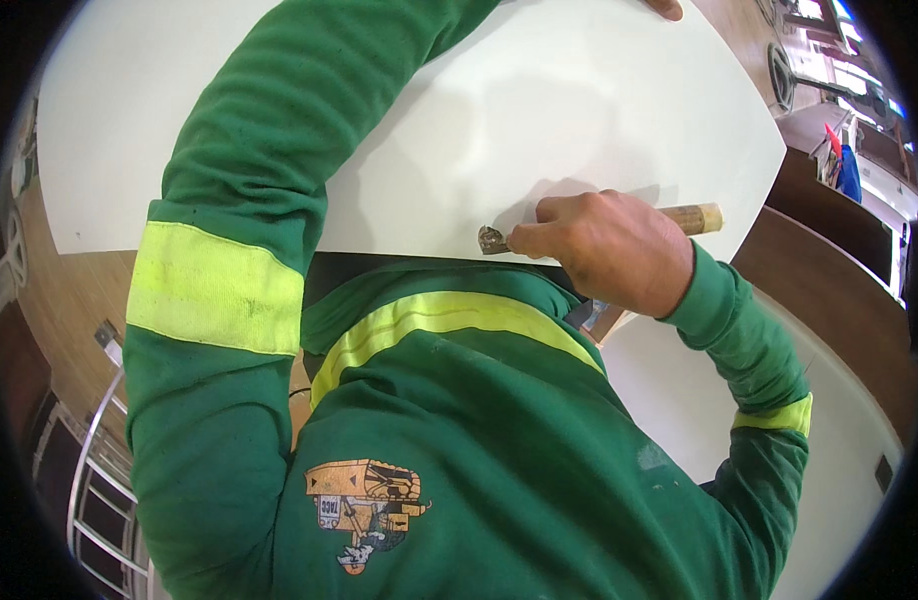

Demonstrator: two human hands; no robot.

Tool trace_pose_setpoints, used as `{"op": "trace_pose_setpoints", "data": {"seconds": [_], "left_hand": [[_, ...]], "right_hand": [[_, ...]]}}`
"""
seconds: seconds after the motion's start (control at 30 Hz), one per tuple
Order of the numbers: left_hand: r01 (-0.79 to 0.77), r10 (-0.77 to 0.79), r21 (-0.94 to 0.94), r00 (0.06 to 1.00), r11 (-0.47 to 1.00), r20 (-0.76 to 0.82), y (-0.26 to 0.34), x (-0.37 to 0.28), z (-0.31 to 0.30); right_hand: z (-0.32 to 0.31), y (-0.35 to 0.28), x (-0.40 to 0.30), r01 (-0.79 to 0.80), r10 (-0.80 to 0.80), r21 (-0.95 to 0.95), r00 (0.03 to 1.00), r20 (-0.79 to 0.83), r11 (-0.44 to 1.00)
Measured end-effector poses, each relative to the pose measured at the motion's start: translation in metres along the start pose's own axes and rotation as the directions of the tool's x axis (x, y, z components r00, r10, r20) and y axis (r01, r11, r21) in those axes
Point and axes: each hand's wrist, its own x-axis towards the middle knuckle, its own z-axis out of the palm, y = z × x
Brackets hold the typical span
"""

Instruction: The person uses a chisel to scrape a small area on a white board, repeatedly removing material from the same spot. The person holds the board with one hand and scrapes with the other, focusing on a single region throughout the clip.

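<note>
A white panel [429,172] lies in front of my torso, its near edge close to my waist. My right hand [609,244] is closed around a short wooden-handled tool [687,218], which looks like a hammer. Its worn metal head [492,241] pokes out left of my fingers, over the panel near that edge. Pale wrapping covers the butt of the handle on the other side. My left arm stretches across the panel to the top of the view. Only a bit of my left hand [665,7] shows there, at the panel's far side; the rest is cut off.
A metal ladder-like frame [83,495] stands at lower left on a wood-look floor [68,315]. Another pale panel [676,375] is under my right arm, beside brown boards [826,262]. A pedestal fan [781,79] and a blue item [849,172] are at far right.
</note>
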Motion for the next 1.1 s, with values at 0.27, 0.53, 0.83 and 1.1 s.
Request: {"op": "trace_pose_setpoints", "data": {"seconds": [0.27,0.53,0.83,1.1], "left_hand": [[-0.01,0.01,0.016,1.0,1.0,0.009,-0.003,0.004,-0.001],[-0.034,0.033,-0.018,0.997,0.999,-0.063,-0.006,0.008,0.009],[0.021,-0.025,-0.063,0.997,0.998,-0.066,-0.001,0.003,0.009],[0.067,-0.066,-0.014,0.997,0.998,0.033,-0.005,0.011,-0.005]], "right_hand": [[0.021,-0.012,-0.014,-0.144,0.157,0.148,0.984,-0.079,0.978],[0.042,-0.004,-0.023,-0.141,0.206,0.343,0.965,-0.162,0.929],[0.067,-0.021,-0.021,-0.113,0.301,0.487,0.895,-0.328,0.866],[0.082,-0.042,-0.017,-0.124,0.476,0.663,0.792,-0.382,0.738]]}}
